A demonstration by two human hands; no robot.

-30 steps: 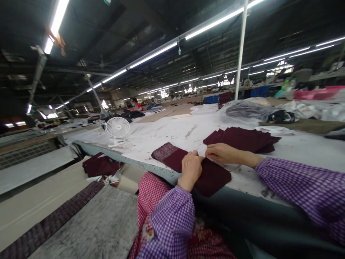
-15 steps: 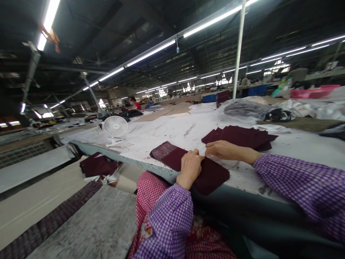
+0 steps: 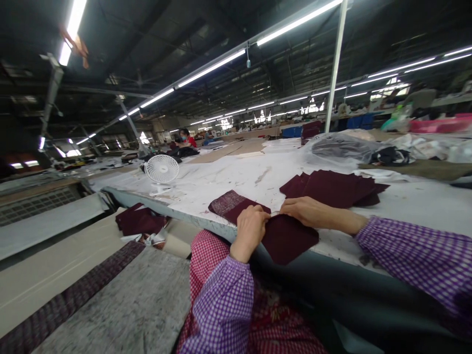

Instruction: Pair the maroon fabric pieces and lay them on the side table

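A dark maroon fabric piece lies at the near edge of the paper-covered cutting table. My left hand rests on its left part, fingers curled and pinching the top edge. My right hand grips the same top edge just to the right, fingers bent. Beneath the piece, to the left, a patterned maroon piece sticks out. A stack of maroon fabric pieces lies just behind my right hand. Both my sleeves are purple-checked.
A small white fan stands at the table's left. Clear plastic bags and dark cloth lie at the back right. More maroon pieces sit on a lower bench to the left. A person in red is far behind. A white post rises behind the table.
My left hand has shifted slightly left along the fabric's top edge, widening the gap to my right hand. The view moved a little.
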